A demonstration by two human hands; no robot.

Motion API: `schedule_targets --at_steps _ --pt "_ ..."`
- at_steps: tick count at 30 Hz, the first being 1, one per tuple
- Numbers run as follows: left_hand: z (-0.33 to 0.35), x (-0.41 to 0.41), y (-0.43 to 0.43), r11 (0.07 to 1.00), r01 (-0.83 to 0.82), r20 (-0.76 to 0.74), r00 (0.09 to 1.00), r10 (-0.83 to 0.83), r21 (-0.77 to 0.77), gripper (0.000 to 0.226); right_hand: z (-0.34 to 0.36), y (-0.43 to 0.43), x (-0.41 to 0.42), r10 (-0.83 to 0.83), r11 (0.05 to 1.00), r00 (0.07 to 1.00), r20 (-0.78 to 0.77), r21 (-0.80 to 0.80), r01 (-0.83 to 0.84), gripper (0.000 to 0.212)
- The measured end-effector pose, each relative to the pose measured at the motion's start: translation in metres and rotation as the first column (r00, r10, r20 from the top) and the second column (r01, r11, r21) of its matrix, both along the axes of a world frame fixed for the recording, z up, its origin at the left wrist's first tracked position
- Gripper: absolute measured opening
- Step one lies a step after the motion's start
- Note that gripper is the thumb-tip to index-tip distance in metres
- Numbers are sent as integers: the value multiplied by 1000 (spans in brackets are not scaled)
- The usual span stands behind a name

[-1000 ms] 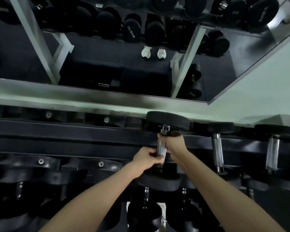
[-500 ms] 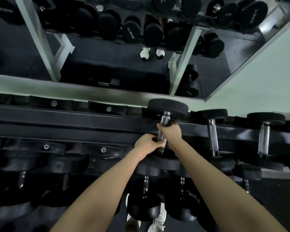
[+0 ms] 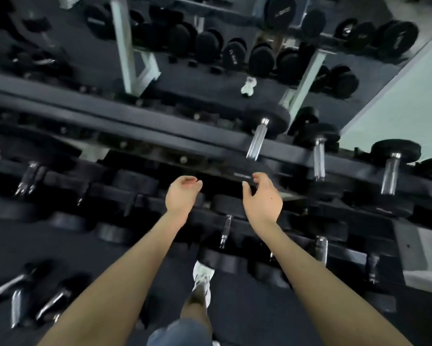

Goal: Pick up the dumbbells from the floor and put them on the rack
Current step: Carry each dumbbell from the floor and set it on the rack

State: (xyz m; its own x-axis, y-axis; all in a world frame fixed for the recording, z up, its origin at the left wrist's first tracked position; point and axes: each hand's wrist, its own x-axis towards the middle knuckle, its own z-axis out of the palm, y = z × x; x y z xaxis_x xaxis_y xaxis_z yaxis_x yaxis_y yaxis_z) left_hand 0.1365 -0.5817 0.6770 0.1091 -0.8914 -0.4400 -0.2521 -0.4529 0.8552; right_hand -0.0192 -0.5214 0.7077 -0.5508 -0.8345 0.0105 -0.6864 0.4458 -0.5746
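Observation:
A black dumbbell with a chrome handle (image 3: 257, 138) lies on the top tier of the black rack (image 3: 140, 131), free of both hands. My left hand (image 3: 182, 193) and my right hand (image 3: 262, 196) hover a little below it, in front of the rack, fingers loosely curled and holding nothing. Several more dumbbells (image 3: 27, 293) lie on the dark floor at the lower left. The frame is blurred by motion.
Two other dumbbells (image 3: 318, 158) rest on the top tier to the right, and more fill the lower tiers (image 3: 225, 231). A mirror behind the rack reflects another rack (image 3: 235, 53). My white shoe (image 3: 202, 278) stands on the floor below.
Both hands have let go of the dumbbell handle and pulled back towards me. The dumbbell stays on the top tier. The view has swung and tilted.

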Motion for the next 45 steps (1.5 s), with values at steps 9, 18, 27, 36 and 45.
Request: schedule_targets --at_steps 9,18,27,36,45 --pt "-55 162 225 960 -154 192 975 110 235 24 -60 152 133 332 884 908 255 253 -394 28" --pt "-101 301 363 812 -412 316 901 296 413 13 -122 225 261 524 603 757 391 457 -654 29" --pt "-205 407 398 614 -489 154 843 516 619 19 -219 243 382 551 451 747 371 621 -641 32" --pt "-384 439 348 371 -477 19 633 774 797 22 -399 216 449 667 316 681 303 713 -626 42" --pt "-618 414 340 126 -469 31 313 949 874 15 -634 190 463 854 4 385 351 735 -678 53"
